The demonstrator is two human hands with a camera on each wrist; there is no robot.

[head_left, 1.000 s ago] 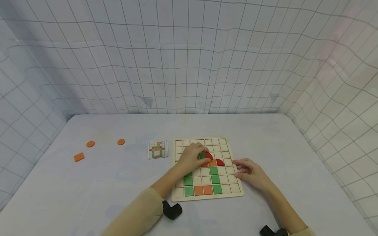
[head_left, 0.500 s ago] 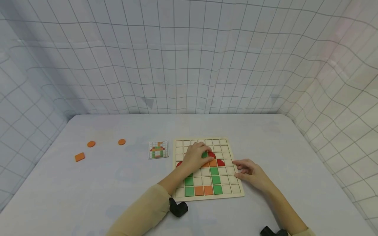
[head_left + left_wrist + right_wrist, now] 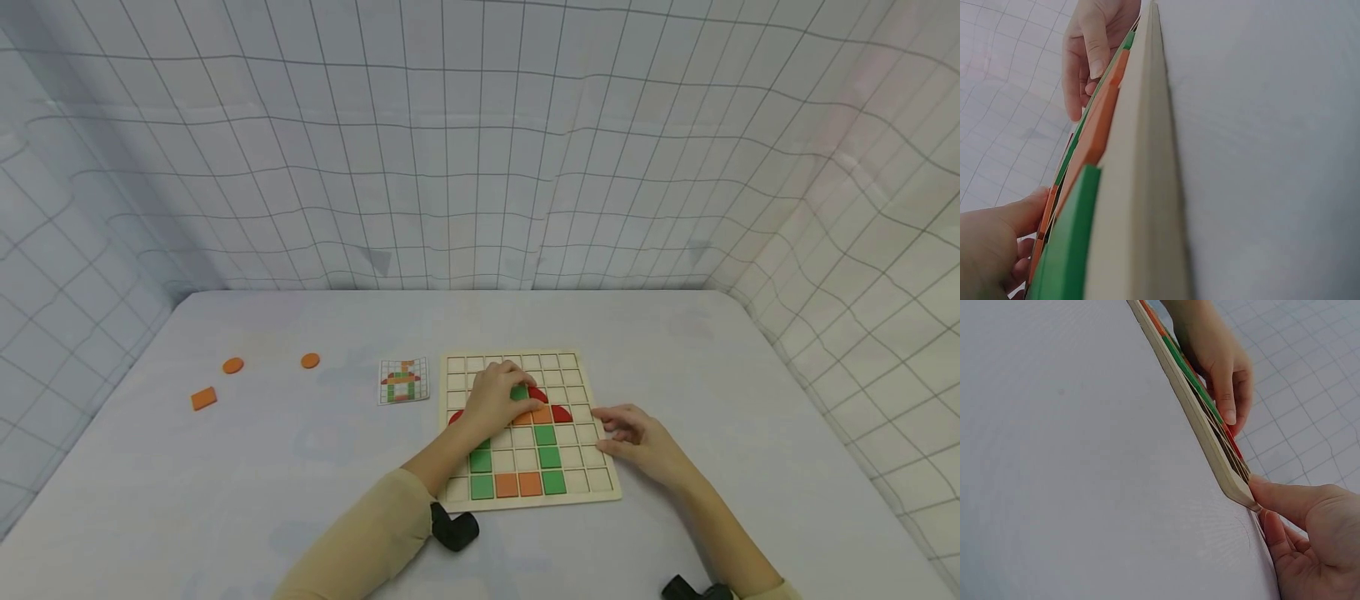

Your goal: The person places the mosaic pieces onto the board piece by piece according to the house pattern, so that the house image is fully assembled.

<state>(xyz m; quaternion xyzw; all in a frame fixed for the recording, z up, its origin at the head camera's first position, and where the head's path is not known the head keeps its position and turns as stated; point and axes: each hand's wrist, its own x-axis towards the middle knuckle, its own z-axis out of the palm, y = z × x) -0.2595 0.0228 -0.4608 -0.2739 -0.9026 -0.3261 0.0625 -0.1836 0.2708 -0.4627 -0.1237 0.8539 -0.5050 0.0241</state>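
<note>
A wooden grid board (image 3: 597,481) lies on the table, bearing green, orange and red tiles. My left hand (image 3: 497,400) reaches over its middle, thumb and fingers bent about a red quarter-circle tile (image 3: 537,394) beside a green square tile (image 3: 519,392); its fingertips partly cover these. Another red quarter-circle tile (image 3: 561,414) sits just below and right. At the board's right edge, my right hand (image 3: 637,437) pinches the rim, with the thumb on top and fingers against the side in the right wrist view. My left forearm hides some left-hand squares.
Left of the board lies a small pattern card (image 3: 403,381) printed with a coloured figure. Farther left on the white table (image 3: 315,483) are two orange round tiles, one nearer (image 3: 310,360) and one farther off (image 3: 233,365), plus an orange rectangular tile (image 3: 203,398).
My left hand has shifted slightly right and up, and the red quarter-circle tile under its fingers has moved slightly right. During the last half second both hands stay almost still.
</note>
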